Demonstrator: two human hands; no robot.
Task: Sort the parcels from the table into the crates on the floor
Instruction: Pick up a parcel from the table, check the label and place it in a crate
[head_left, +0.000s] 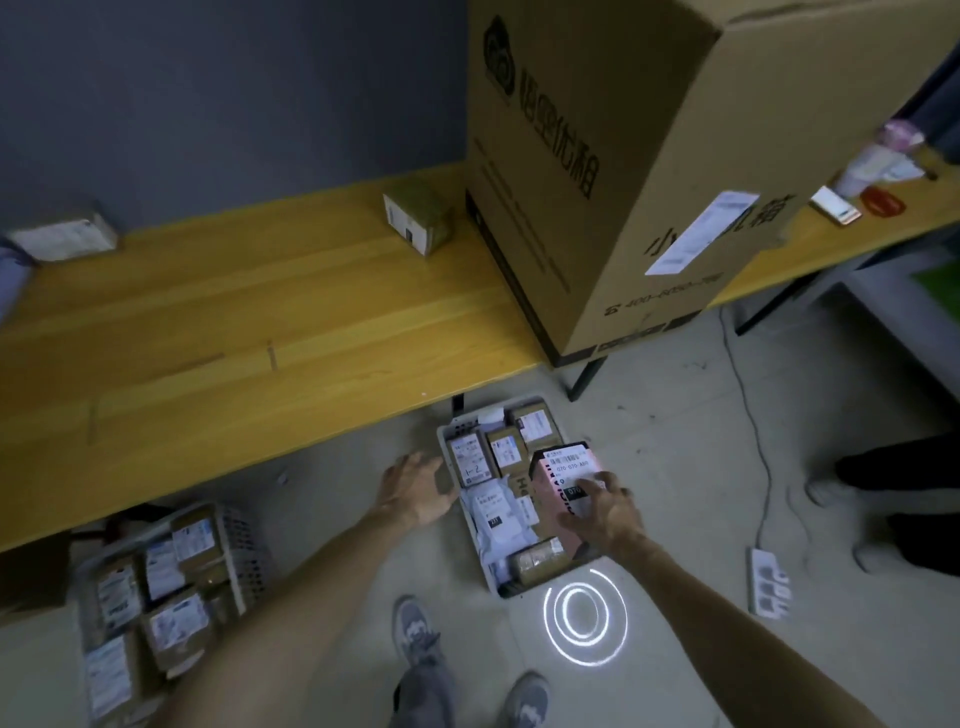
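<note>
Head view: right hand (597, 512) grips pink parcel (563, 480) from above, fingers curled over it, parcel over white crate (447, 441) on floor. Left hand (415, 491) released, fingers spread, beside crate's left wall. 2 crates: second crate (244, 540) bottom-left, both holding parcels. Table (260, 322): 2 small boxes, 1 large carton (623, 156).

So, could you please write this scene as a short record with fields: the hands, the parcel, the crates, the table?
right hand: right hand grips the pink parcel over the white crate
left hand: left hand open, beside that crate's left rim
white crate: nearly full of labelled parcels
second crate: mesh crate at lower left, also holding parcels
table: wooden table bears a large carton and two small boxes
</note>
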